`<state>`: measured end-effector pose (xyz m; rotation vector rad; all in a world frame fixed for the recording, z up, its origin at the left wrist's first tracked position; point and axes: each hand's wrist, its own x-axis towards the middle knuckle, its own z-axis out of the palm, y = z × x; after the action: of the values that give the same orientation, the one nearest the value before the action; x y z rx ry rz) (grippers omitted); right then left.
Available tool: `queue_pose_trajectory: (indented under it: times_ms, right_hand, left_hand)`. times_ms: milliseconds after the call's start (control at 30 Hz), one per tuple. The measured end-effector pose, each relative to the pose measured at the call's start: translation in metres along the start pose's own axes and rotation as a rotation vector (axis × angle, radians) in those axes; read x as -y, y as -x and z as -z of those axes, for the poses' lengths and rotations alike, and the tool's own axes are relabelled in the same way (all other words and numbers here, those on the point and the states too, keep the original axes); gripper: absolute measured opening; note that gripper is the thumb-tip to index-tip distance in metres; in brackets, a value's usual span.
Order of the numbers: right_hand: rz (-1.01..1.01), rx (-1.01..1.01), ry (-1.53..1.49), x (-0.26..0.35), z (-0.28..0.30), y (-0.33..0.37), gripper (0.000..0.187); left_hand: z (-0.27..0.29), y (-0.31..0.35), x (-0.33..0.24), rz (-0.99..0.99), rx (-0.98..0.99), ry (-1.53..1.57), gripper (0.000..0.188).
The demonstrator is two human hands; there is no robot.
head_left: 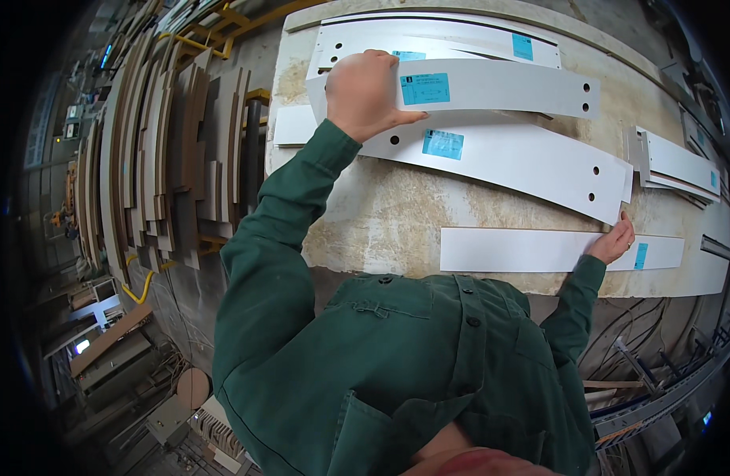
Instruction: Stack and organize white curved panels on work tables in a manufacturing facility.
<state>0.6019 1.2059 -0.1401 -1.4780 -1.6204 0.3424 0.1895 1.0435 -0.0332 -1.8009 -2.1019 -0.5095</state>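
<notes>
My left hand [365,95] grips the left end of a long white panel [507,87], with fingers at its upper edge and the thumb along its lower edge. This panel has a blue label and two dark holes at its right end. Below it a second white panel [507,159] slopes down to the right, also with a blue label and round holes. My right hand [615,240] is closed at that panel's lower right corner, fingertips on the edge. Under the right wrist lies a flat white board [515,251]; the hand covers part of it.
More white panels [444,32] lie at the table's far side, and short white pieces [682,163] are stacked on the right. The worn table [365,214] has a pale, stained top. Upright boards [159,151] fill a yellow rack [222,24] on the left. Rails [658,412] run at lower right.
</notes>
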Motion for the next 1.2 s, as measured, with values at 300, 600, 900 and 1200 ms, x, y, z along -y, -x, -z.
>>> queue_pose_trajectory:
  times_ms: [300, 600, 900, 1200]
  right_hand:
    - [-0.033, 0.012, 0.001, -0.004, -0.0003, 0.0005, 0.033]
    - [-0.017, 0.018, 0.005, -0.003, -0.0001, 0.0004, 0.032]
    - [-0.001, 0.009, -0.004, -0.0016, -0.0002, 0.0005, 0.033]
    - [-0.001, 0.006, -0.01, 0.0004, 0.0001, 0.0004, 0.035]
  left_hand:
    - [-0.0013, -0.0001, -0.0006, -0.015, -0.014, 0.001, 0.071]
    - [-0.0015, 0.0004, -0.0003, -0.021, -0.005, 0.0, 0.072]
    - [-0.0003, 0.0012, -0.0024, -0.009, 0.032, 0.016, 0.073]
    - [-0.0011, 0.0015, -0.0032, -0.012, 0.039, 0.019, 0.074]
